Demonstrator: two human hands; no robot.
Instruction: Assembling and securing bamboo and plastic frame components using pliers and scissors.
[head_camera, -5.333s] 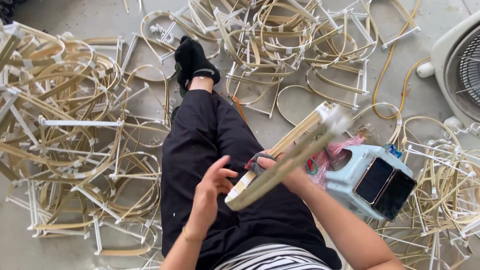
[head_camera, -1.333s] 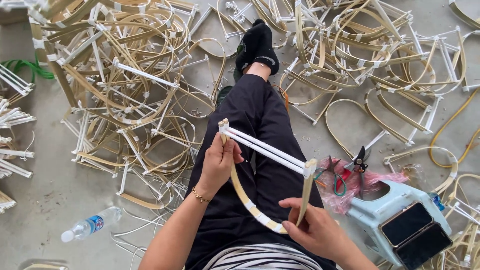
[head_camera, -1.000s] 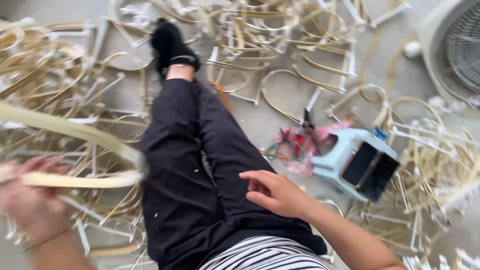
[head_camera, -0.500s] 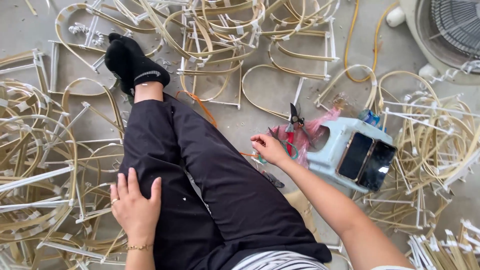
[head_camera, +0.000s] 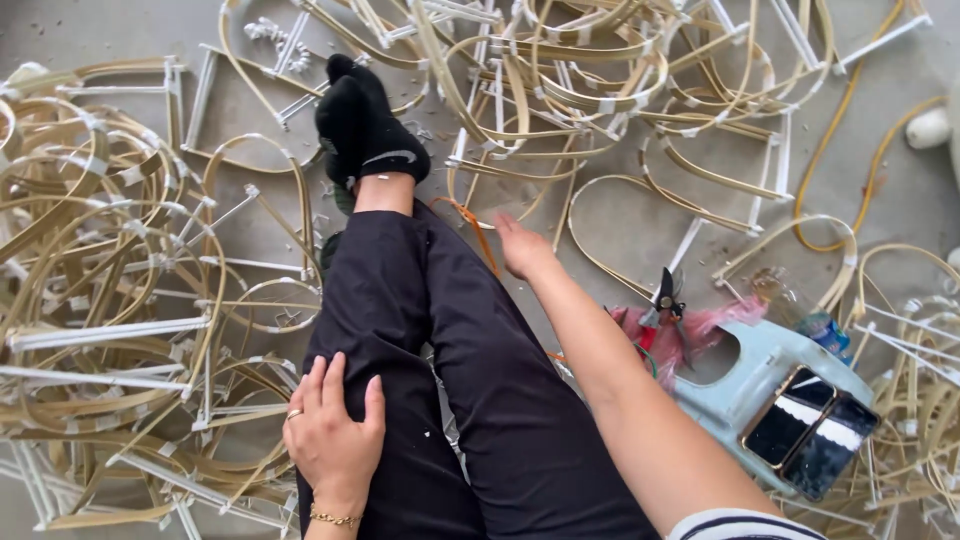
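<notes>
Since half a second ago your right hand (head_camera: 522, 248) has left the spot by the red-handled metal snips (head_camera: 660, 303) and stretched forward past your knee, out to the bent tan cane strips with white plastic crossbars (head_camera: 600, 100) lying on the grey concrete floor (head_camera: 120, 30). So you look done at the tool side and are going for a fresh piece from the pile ahead. That hand is open, fingers loosely together, holding nothing, tip just short of the nearest loop beside the thin orange strip (head_camera: 478, 232).

Your left hand (head_camera: 335, 430) hasn't budged: flat and open on your black trouser thigh, empty.

The loops themselves look springy and tangled, overlapping each other, so the one nearest your fingers probably drags its neighbours. Two dark phones (head_camera: 810, 432) sit on the pale blue plastic stool (head_camera: 745, 375) at your right.
</notes>
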